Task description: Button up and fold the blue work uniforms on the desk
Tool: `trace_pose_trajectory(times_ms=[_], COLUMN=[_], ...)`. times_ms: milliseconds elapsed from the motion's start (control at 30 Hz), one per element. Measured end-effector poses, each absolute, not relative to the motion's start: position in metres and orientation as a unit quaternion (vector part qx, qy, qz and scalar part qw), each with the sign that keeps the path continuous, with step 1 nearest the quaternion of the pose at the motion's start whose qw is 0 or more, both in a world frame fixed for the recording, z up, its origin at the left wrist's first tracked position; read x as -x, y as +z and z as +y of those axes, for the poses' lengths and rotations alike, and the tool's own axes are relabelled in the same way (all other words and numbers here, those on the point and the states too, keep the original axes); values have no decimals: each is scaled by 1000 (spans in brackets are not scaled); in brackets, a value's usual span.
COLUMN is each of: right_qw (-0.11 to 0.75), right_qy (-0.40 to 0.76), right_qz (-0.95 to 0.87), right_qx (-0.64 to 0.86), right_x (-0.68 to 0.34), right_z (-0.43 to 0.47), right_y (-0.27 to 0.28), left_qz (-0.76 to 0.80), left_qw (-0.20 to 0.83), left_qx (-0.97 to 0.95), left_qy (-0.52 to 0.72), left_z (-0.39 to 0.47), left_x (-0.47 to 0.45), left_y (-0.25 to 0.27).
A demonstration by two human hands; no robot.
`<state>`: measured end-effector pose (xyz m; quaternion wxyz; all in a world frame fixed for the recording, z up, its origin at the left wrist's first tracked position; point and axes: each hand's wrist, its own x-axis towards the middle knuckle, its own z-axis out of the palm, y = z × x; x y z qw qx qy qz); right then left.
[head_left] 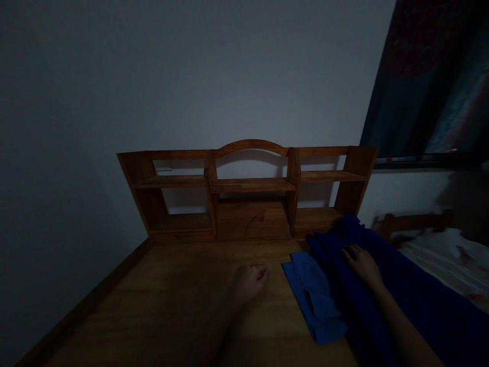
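Note:
My left hand (250, 281) is over the bare wooden table top, left of a folded light-blue cloth (314, 300). Its fingers are curled into a loose fist, and I see nothing in them. My right hand (362, 262) lies on a dark-blue cloth (412, 295) that spreads along the right side. Its fingers are apart and slightly bent on the fabric, without a clear grip. The light-blue cloth lies between the two hands, its right edge against the dark-blue one. The light is dim, so finer finger detail is hard to make out.
A wooden shelf unit (252, 185) with several compartments stands along the far edge, against the wall (237, 76). A raised wooden edge (95, 293) borders the left side. Beyond the dark-blue cloth are white bedding (451, 255) and a dark window (431, 92).

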<state>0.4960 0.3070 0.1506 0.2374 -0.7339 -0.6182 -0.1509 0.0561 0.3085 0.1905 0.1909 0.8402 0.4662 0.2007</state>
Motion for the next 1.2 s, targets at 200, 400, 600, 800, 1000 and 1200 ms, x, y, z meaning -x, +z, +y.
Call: trace_pose_trajectory(times_ms=[200,400,600,800,1000,1200], right_qw=[257,258,246,254,259,256], right_qy=[-144,-146,-142,-152,-150,-156], right_qz=[-619,-621,-619,-621,-621,-619], right_qx=[728,726,732,726,725,726], right_x=[-476,-469,-478,-475,-465,-467], right_z=[295,291,295,294,288,289], right_y=[172,180,171,173,185,182], left_qz=[448,449,455,452,458,458], left_qw=[162,163,160,169,170,157], left_qx=[-851,-851,-852,-851,-848,-850], left_qy=[219,216,203,206,206,210], left_z=[309,308,307,307,306,306], left_x=[-56,-56,-56,-57,-57,-57], left_y=[188,192,193,193,194,194])
